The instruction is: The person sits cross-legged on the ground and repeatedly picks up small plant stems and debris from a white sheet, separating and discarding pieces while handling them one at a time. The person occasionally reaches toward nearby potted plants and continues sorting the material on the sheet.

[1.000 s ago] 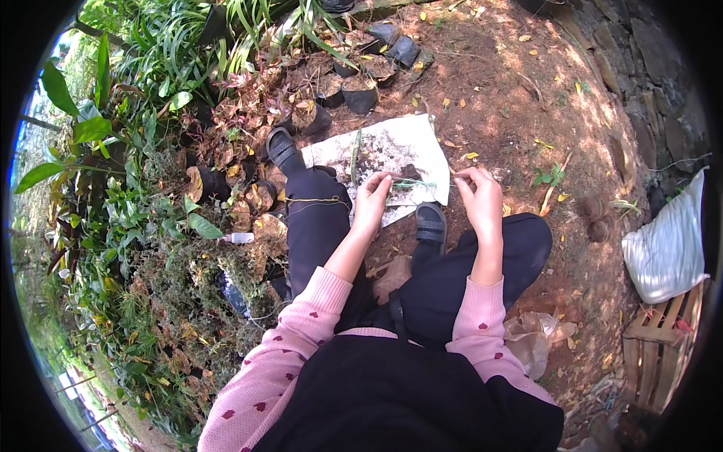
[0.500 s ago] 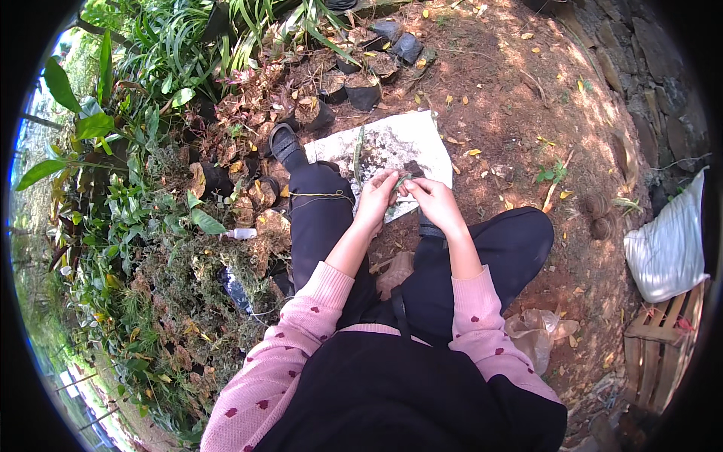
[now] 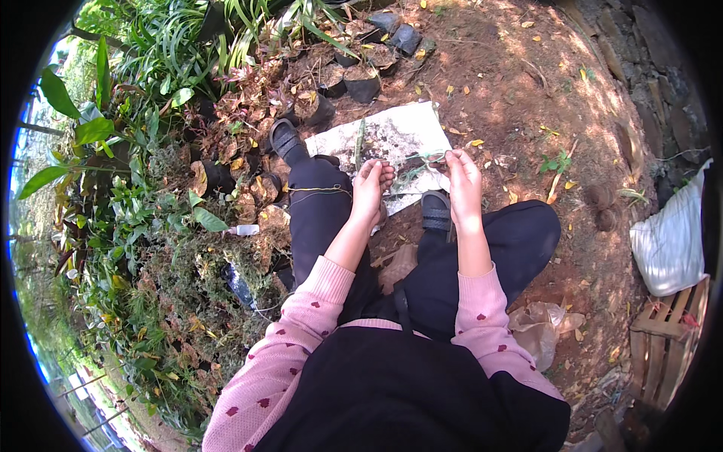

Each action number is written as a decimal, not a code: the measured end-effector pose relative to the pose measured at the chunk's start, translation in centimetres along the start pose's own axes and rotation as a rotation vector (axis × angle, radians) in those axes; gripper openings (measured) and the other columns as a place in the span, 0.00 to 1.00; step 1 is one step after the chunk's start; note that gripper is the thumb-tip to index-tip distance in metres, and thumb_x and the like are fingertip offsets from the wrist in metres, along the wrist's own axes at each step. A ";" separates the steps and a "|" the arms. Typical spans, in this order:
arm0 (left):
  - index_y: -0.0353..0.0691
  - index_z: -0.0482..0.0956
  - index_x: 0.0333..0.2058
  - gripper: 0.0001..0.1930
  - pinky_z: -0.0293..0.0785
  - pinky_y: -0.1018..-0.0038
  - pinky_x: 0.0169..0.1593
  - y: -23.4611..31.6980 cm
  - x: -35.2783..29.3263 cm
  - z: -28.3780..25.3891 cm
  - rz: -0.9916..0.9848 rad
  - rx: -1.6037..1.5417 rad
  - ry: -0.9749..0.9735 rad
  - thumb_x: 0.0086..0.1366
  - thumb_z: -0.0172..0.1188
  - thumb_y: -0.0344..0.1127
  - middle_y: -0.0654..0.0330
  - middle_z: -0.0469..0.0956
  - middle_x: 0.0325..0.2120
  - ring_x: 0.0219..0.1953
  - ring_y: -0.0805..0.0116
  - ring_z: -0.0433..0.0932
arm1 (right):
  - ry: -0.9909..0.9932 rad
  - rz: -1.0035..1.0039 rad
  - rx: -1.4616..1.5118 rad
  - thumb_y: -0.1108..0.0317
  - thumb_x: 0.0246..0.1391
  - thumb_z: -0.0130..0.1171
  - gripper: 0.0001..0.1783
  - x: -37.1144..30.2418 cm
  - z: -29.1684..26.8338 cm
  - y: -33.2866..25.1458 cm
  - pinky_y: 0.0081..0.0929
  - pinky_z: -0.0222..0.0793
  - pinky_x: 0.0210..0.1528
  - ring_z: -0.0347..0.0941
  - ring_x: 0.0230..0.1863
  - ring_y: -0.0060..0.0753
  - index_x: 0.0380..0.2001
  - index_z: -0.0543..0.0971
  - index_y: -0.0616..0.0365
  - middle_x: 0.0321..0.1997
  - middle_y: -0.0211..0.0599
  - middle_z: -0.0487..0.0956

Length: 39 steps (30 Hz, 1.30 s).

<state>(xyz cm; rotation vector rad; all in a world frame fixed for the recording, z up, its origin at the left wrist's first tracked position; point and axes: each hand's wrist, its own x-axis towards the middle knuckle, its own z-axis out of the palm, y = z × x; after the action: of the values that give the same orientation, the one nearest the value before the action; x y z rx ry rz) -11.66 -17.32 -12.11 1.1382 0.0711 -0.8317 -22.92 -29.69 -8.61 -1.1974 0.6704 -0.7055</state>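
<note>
My left hand is closed with its fingers curled, above the near part of a white sheet on the ground. What it holds, if anything, is too small to make out. To the right and apart from it, my right hand pinches a thin green string between thumb and fingertips. The string's loose strands reach left toward my left hand. Dark soil crumbs are scattered over the sheet, and a long narrow green leaf lies on its left part.
A yellow string crosses my left knee. Black plant bags and dense plants stand to the left and far side. On the right are a white sack, a wooden crate and a stone wall. A crumpled plastic bag lies beside my right leg.
My hands, close together before, have come apart. The right hand moved right with the green string; the left shifted slightly left and turned. More of the sheet and my right shoe now show.
</note>
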 end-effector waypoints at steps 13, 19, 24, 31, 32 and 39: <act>0.41 0.72 0.33 0.08 0.70 0.82 0.31 -0.2 0.8 -0.7 0.136 -0.112 0.162 0.68 0.45 0.34 0.64 0.75 0.24 0.25 0.78 0.73 | 0.234 -0.053 0.251 0.66 0.63 0.46 0.06 -0.2 -1.9 -4.2 0.21 0.62 0.31 0.54 0.21 0.14 0.33 0.69 0.55 0.20 0.21 0.60; 0.41 0.73 0.34 0.08 0.69 0.82 0.28 -0.3 1.0 -1.4 0.077 -0.020 0.150 0.68 0.45 0.35 0.66 0.74 0.23 0.24 0.78 0.72 | 0.337 -0.107 0.410 0.66 0.62 0.47 0.05 0.2 -3.0 -4.8 0.18 0.60 0.32 0.60 0.26 0.14 0.34 0.70 0.54 0.28 0.22 0.66; 0.41 0.72 0.34 0.08 0.67 0.83 0.27 -0.7 1.2 -1.7 0.097 0.024 0.144 0.68 0.44 0.34 0.66 0.74 0.22 0.23 0.79 0.71 | 0.618 -0.228 0.320 0.62 0.63 0.43 0.08 -0.2 -2.4 -5.9 0.25 0.57 0.45 0.62 0.41 0.19 0.36 0.69 0.53 0.38 0.26 0.68; 0.42 0.71 0.34 0.06 0.65 0.82 0.23 -1.5 1.3 -0.7 0.058 0.019 0.214 0.68 0.46 0.33 0.66 0.73 0.21 0.19 0.79 0.69 | 0.722 -0.377 0.573 0.60 0.62 0.46 0.11 -1.1 -5.2 -7.6 0.26 0.64 0.40 0.65 0.36 0.23 0.41 0.68 0.55 0.38 0.30 0.71; 0.42 0.71 0.33 0.05 0.65 0.82 0.22 -1.7 1.4 -0.6 0.043 -0.010 0.239 0.67 0.46 0.33 0.66 0.72 0.20 0.19 0.79 0.69 | 0.719 -0.392 0.556 0.60 0.63 0.45 0.12 -1.6 -5.3 -7.7 0.26 0.63 0.41 0.64 0.37 0.23 0.43 0.66 0.55 0.39 0.30 0.69; 0.43 0.71 0.32 0.07 0.65 0.83 0.19 -2.9 2.3 -0.1 -0.045 -0.030 0.304 0.66 0.45 0.35 0.65 0.71 0.19 0.18 0.78 0.70 | 0.863 -0.498 0.543 0.62 0.64 0.45 0.12 -3.4 -8.5 -8.4 0.20 0.61 0.35 0.63 0.34 0.19 0.46 0.65 0.57 0.37 0.28 0.68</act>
<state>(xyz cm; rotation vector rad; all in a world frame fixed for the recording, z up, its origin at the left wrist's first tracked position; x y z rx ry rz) -11.78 -18.97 -15.47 1.2307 0.3610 -0.6893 -32.66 -33.73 -2.17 -0.5058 0.8040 -1.7483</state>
